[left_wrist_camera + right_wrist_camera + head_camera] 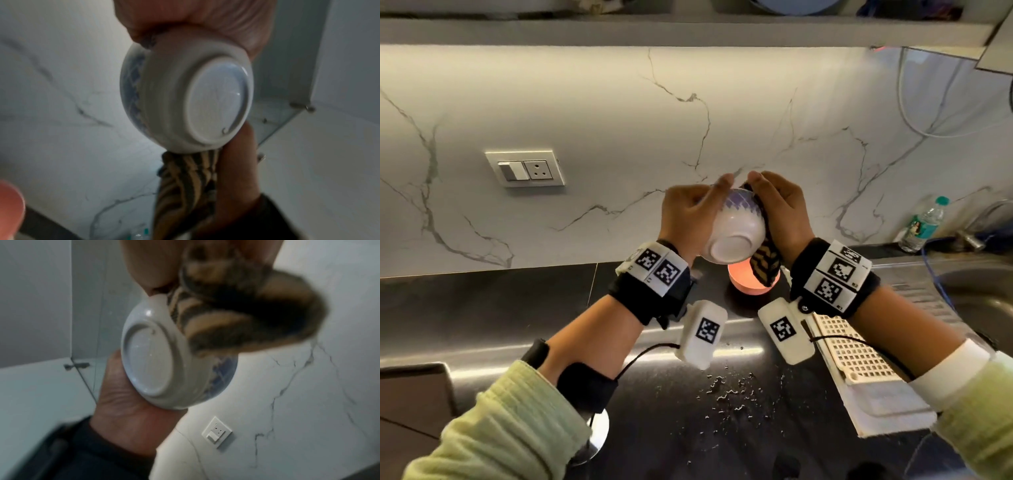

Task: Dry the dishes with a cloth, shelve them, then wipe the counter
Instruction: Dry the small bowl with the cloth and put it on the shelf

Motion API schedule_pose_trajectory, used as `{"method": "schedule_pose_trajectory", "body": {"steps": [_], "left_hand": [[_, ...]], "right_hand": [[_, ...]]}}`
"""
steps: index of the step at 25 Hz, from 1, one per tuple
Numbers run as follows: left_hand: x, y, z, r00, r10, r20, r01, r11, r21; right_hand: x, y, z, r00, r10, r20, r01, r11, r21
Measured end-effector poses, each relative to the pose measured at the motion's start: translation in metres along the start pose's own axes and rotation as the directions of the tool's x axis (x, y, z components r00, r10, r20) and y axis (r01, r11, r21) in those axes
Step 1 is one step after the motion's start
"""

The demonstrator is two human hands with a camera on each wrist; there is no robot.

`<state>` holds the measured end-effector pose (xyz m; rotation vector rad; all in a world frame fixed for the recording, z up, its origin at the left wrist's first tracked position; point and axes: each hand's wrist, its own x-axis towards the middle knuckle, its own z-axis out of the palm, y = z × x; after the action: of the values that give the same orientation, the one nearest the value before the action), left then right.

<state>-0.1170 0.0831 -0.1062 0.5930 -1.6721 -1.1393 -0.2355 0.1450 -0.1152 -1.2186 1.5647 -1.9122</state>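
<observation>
A white bowl (732,233) with a blue-purple pattern near its rim is held up in front of the marble wall, its base turned toward me. My left hand (690,209) grips it from the left, fingers curled over the rim. My right hand (779,205) presses a dark and tan striped cloth (765,263) against the bowl's right side, with the cloth's tail hanging below. The bowl's base (218,104) fills the left wrist view, the cloth (185,183) under it. In the right wrist view the cloth (236,318) is blurred against the bowl (156,356). The bowl's inside is hidden.
An orange bowl (751,282) sits on the dark counter (517,308) under the hands. Water drops (732,394) lie on the counter in front. A white perforated drying rack (859,363) and a steel sink (979,284) are at the right, a water bottle (923,224) behind. A shelf (688,31) runs overhead.
</observation>
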Motion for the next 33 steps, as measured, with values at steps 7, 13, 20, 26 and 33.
{"method": "schedule_pose_trajectory", "body": {"steps": [7,13,20,26,33], "left_hand": [[-0.01,-0.003,0.015,0.924,-0.333,-0.188,0.2,0.841,-0.502],[-0.018,-0.026,-0.015,0.857,-0.272,0.438,0.328,0.943,-0.055],[-0.026,-0.007,0.008,0.949,-0.222,0.222,0.27,0.939,-0.212],[-0.03,-0.017,0.011,0.938,-0.336,0.084,0.343,0.867,-0.362],[-0.025,-0.027,-0.003,0.754,-0.613,0.235,0.637,0.596,-0.489]], "right_hand": [[-0.023,0.012,0.009,0.79,0.589,0.168,-0.583,0.64,0.5],[-0.015,-0.001,-0.02,0.814,0.576,0.077,-0.581,0.809,0.09],[0.002,0.0,-0.012,0.978,0.176,0.107,-0.145,0.956,-0.255],[-0.007,0.011,-0.009,0.825,0.565,-0.001,-0.561,0.82,-0.114],[-0.037,0.007,-0.018,0.939,-0.328,0.102,0.341,0.855,-0.391]]}}
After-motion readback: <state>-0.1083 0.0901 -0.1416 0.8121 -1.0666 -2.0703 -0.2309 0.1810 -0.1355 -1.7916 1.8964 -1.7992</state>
